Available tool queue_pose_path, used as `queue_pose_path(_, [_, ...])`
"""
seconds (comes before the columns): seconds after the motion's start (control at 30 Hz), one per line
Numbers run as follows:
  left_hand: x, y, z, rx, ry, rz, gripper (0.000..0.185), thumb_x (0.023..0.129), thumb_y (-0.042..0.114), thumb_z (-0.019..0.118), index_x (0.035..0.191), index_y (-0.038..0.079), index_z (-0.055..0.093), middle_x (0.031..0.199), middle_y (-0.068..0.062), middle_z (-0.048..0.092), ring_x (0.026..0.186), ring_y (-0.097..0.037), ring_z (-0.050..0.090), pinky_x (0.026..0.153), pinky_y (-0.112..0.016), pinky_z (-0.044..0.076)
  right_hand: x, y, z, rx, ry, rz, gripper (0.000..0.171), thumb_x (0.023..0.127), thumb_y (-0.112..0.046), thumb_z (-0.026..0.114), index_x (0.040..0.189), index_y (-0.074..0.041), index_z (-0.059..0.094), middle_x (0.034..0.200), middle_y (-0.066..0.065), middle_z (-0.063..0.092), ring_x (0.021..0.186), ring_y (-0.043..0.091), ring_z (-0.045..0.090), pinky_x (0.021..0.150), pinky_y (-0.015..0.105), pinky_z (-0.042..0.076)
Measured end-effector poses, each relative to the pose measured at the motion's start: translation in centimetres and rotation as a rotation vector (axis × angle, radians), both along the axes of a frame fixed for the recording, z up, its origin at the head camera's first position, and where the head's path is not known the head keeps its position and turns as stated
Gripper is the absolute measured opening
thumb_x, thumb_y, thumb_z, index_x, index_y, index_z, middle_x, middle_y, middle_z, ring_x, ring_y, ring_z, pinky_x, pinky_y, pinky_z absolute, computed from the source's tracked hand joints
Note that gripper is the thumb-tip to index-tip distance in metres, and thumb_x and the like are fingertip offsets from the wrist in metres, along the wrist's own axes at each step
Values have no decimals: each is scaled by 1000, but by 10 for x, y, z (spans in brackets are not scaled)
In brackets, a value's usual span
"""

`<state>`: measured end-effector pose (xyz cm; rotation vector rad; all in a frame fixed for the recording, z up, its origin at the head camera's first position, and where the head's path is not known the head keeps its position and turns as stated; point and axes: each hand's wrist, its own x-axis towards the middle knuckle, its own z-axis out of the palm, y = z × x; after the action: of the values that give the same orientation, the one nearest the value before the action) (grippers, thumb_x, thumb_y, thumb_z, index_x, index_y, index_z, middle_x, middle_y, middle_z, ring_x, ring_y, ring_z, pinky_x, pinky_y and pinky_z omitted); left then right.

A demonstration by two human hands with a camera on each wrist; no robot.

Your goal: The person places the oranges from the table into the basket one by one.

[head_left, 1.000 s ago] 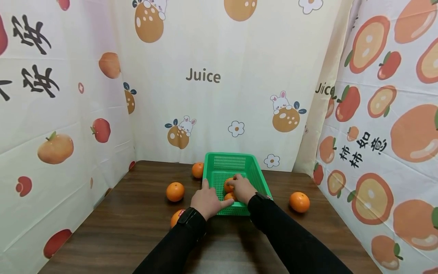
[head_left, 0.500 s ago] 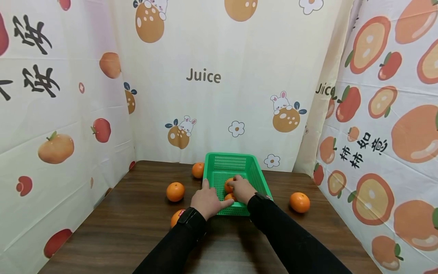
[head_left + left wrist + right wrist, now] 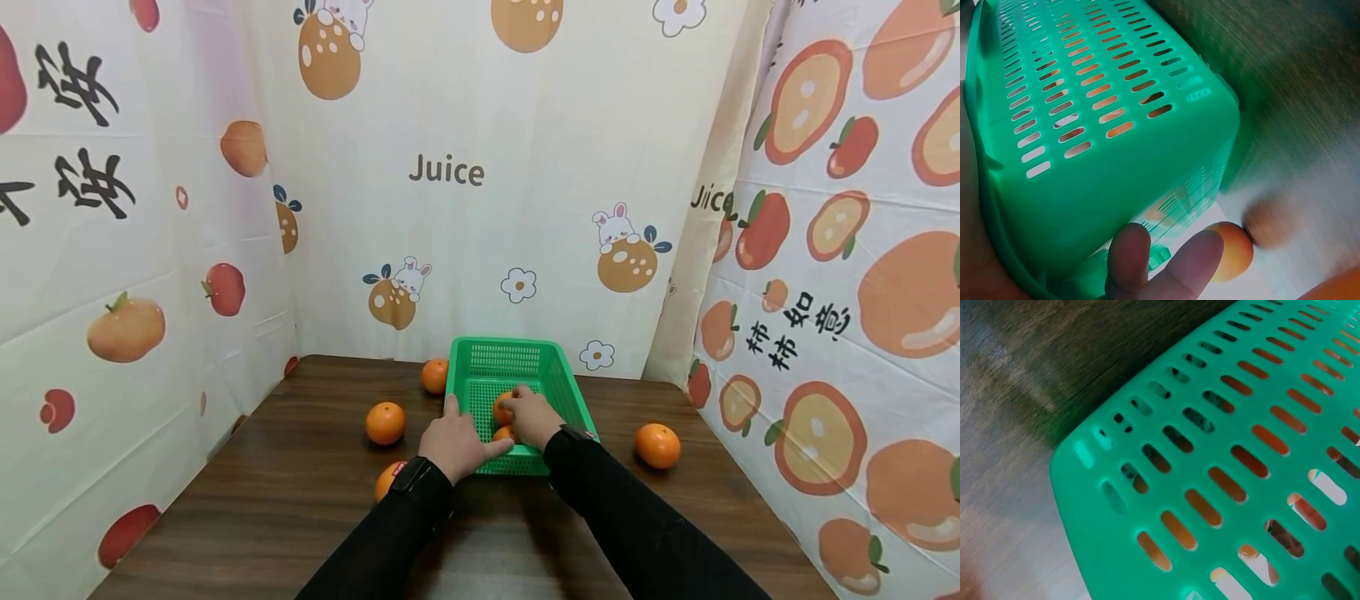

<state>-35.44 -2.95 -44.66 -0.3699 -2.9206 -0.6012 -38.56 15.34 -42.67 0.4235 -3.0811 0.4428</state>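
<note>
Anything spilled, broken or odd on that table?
Nothing looks spilled or damaged: the green perforated plastic basket sits upright on the brown wood-grain table. Four round orange fruits lie outside it, one with a red label.

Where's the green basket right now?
In the head view, the green basket stands on the table, just right of centre, left hand at its near left corner.

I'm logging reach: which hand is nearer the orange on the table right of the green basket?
The right hand, over the basket, left of the orange; the left hand is farther left, at the basket's left side.
</note>
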Motion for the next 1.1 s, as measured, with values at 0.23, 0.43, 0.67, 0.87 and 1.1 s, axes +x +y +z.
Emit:
queue_pose_path(0.23, [0,2,0,-1,1,-5,96,84,90,59,112,0,77,168,-32,33,63,-29,60,57,-38,50,0,4,-2,16,32,0,40,109,-1,54,146,-14,65,156,20,49,135,47,56,108,56,52])
queue_pose_path(0.43, [0,3,-1,0,2,-12,95,84,91,58,111,1,77,168,-32,34,64,-28,61,60,-39,51,1,6,-4,9,134,8,39,109,-4,54,146,-8,63,147,20,56,129,45,59,108,55,52])
queue_pose_path(0.67, [2,0,-1,-13,-5,-13,93,86,89,59,113,1,77,168,-32,34,64,-28,62,60,-39,53,9,13,-6,-36,295,-16,38,109,-10,57,146,-6,62,147,18,58,138,42,56,115,53,47])
queue_pose_path(0.87, [1,-1,1,-29,-2,-5,100,85,90,57,126,1,75,168,-31,34,76,-32,68,70,-43,58,14,29,-5,-34,421,-37,38,105,-11,62,143,-5,65,147,18,60,139,40,55,118,54,44])
queue_pose_path(1.1, [4,0,5,-44,-6,-16,101,87,89,57,131,0,73,168,-31,35,79,-30,70,74,-43,60,22,49,-8,-10,475,-154,39,103,-16,62,141,-5,66,147,19,60,138,41,53,116,57,46])
